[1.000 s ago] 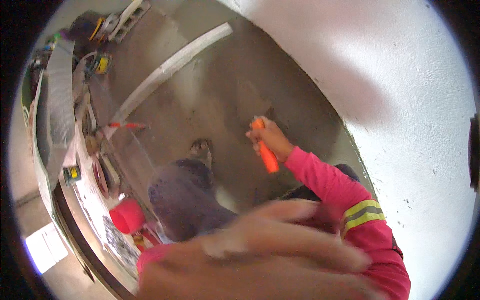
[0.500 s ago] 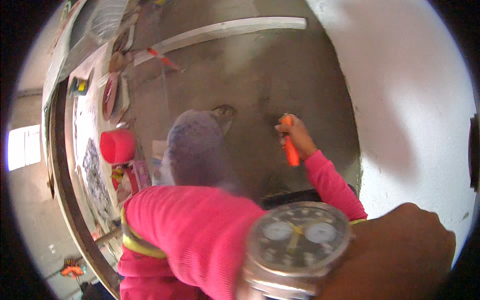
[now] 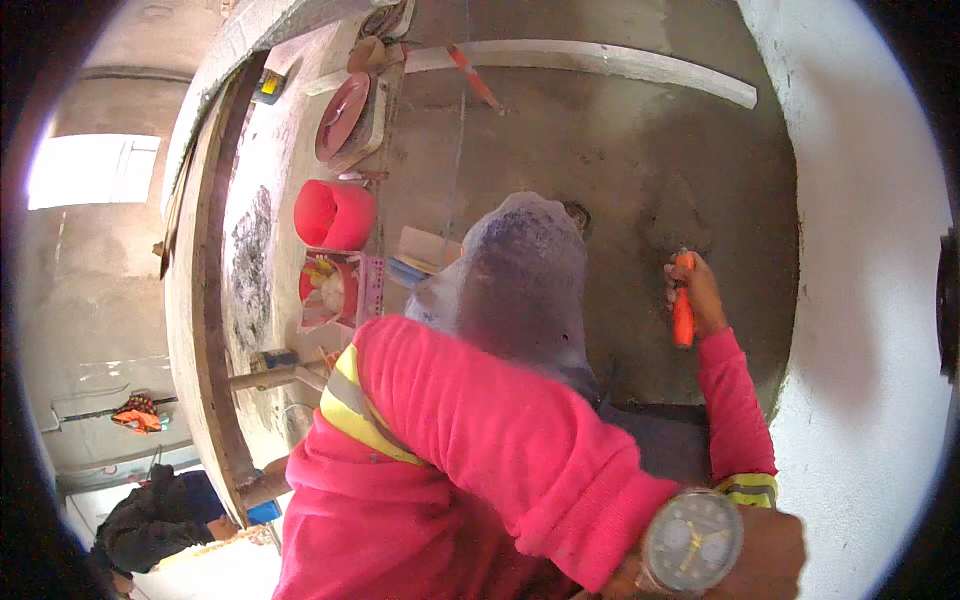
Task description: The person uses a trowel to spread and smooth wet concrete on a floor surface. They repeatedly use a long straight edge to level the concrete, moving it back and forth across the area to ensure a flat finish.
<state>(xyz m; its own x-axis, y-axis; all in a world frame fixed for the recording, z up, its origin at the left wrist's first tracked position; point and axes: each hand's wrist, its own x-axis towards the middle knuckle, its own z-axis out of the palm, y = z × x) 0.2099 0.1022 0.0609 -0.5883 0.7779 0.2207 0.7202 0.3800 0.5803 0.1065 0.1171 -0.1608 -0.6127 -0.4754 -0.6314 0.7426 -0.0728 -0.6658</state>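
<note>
My right hand [image 3: 700, 293] is closed around the orange handle of a trowel [image 3: 684, 318]. Its dull blade lies against the smooth grey cement floor [image 3: 630, 150] and is hard to tell from it. Closer to me, my left arm in a pink sleeve crosses in front of my body toward the right. A round steel watch [image 3: 692, 541] sits on that wrist, and beyond it the back of my left hand [image 3: 772, 552] shows, its fingers hidden. My bent knee in dusty grey trousers [image 3: 525, 270] rests left of the trowel.
A white wall [image 3: 860, 300] bounds the floor on the right. A long pale straightedge [image 3: 600, 57] and an orange-handled tool [image 3: 472, 75] lie at the far side. Along the left stand a red bucket [image 3: 336, 216], a pink basket [image 3: 370, 290] and wooden beams [image 3: 212, 260]. Another person [image 3: 150, 525] is at lower left.
My view has swung left, so the scene sits farther right and more of the left side shows. My left hand and watch appear lower and smaller. The right hand keeps its grip.
</note>
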